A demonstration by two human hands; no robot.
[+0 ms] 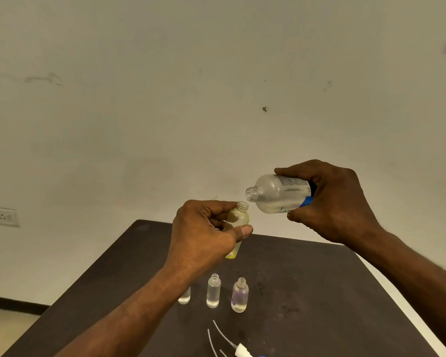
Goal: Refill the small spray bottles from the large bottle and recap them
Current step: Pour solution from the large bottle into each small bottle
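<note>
My left hand point(204, 233) grips a small uncapped bottle point(238, 220) with a yellowish base, held up above the table. My right hand point(332, 202) holds the large clear bottle point(276, 193) with a blue label, tipped on its side. Its open mouth sits just above and right of the small bottle's neck. Three more small open bottles stand on the dark table point(319, 292): one partly hidden behind my left forearm point(184, 297), a clear one point(213, 291) and a purple-tinted one point(240, 295). Spray caps with white dip tubes point(227, 338) lie at the table's near edge.
A plain white wall rises behind the table. A wall socket point(1, 216) sits at the far left. The floor shows at the lower left, below the table's left edge.
</note>
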